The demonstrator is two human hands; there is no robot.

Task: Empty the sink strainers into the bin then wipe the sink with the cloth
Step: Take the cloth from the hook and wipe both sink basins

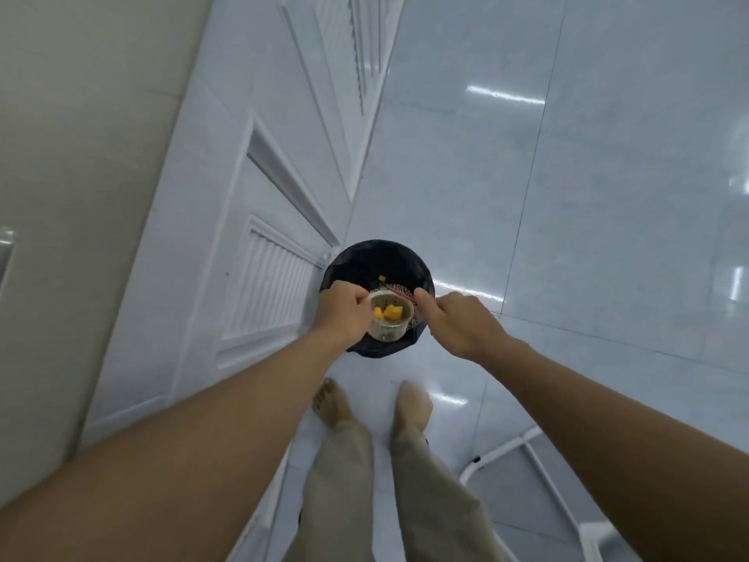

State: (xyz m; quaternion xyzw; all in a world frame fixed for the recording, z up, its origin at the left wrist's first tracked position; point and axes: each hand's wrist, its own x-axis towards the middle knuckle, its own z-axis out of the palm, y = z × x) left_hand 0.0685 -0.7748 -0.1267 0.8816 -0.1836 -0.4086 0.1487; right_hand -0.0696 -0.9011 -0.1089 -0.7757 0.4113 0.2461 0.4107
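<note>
Fingers (358, 297) curled round strainer (387, 332), above bin (375, 255)

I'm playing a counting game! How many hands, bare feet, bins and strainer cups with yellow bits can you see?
Hands: 2, left hand and right hand
Bare feet: 2, left foot and right foot
Bins: 1, the black bin
Strainer cups with yellow bits: 1, the strainer
Total: 6

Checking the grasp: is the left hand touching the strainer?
Touching. The head view shows the left hand gripping the strainer by its rim over the bin.
</note>
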